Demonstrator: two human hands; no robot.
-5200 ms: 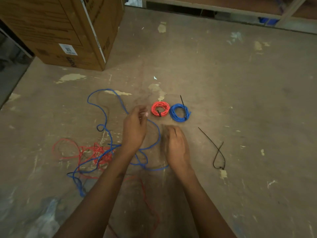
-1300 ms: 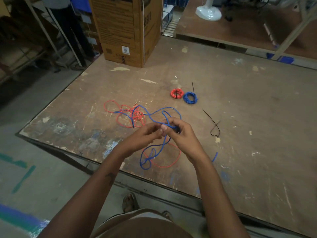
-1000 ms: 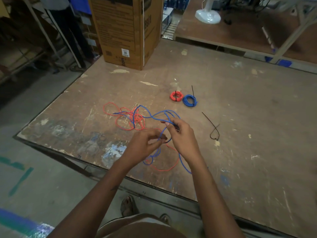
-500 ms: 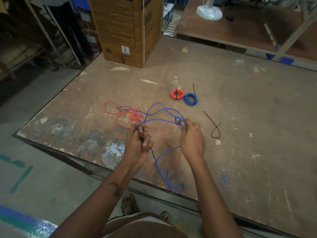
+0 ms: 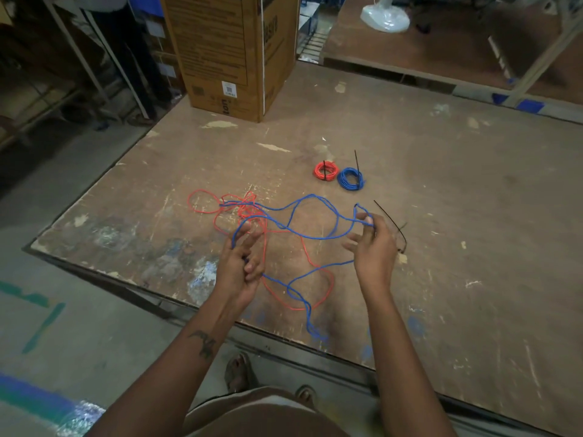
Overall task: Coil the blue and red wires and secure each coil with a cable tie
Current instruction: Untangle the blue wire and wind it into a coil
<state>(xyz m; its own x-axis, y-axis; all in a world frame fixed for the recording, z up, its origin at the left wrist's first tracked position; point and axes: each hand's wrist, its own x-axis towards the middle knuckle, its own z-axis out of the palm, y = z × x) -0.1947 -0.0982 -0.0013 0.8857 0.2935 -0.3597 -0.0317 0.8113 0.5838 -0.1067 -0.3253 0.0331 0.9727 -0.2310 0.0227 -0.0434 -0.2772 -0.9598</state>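
Observation:
A long loose blue wire [image 5: 318,212] sprawls over the worn table, tangled with a loose red wire [image 5: 243,209]. My left hand [image 5: 241,266] grips a stretch of the blue wire near the table's front. My right hand [image 5: 372,247] pinches the blue wire's end between thumb and fingertip, its other fingers spread. Farther back lie a small tied red coil [image 5: 325,171] and a tied blue coil [image 5: 350,178], each with a black cable tie. A loose black cable tie [image 5: 396,227] lies just right of my right hand.
A large cardboard box [image 5: 230,52] stands at the table's back left corner. The wooden table [image 5: 473,216] stretches wide to the right; its front edge runs diagonally below my hands. A person's legs [image 5: 126,48] stand beyond the left edge. A second table [image 5: 441,48] sits behind.
My hands have drawn apart, the right one moving right with the blue wire's end, stretching the blue wire between them. The wire loops have spread over the table.

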